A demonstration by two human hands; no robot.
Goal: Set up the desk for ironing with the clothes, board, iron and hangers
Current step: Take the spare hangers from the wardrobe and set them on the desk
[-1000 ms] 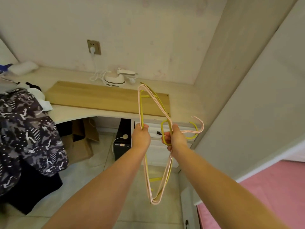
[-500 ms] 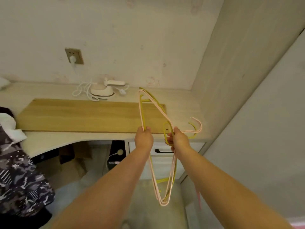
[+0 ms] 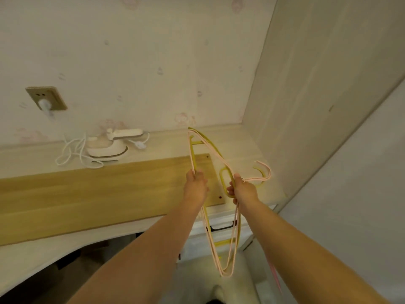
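Observation:
I hold a bundle of pink and yellow hangers (image 3: 211,150) upright over the desk's right end. My left hand (image 3: 195,185) grips one side bar of the bundle. My right hand (image 3: 242,189) grips it near the necks, with the hooks sticking out to the right. A long wooden board (image 3: 94,194) lies flat on the pale desk (image 3: 238,148). Behind it sits a small white iron (image 3: 111,145), its cord coiled beside it and plugged into the wall socket (image 3: 45,99). No clothes are in view.
A tall cabinet panel (image 3: 317,95) closes off the desk's right end. White drawers with a black handle (image 3: 221,227) sit under the desk below my hands. Floor shows beneath the desk's curved front edge.
I have stepped closer to the desk; both hands carried the hangers forward over its right end. The camouflage clothes at the left have passed out of view.

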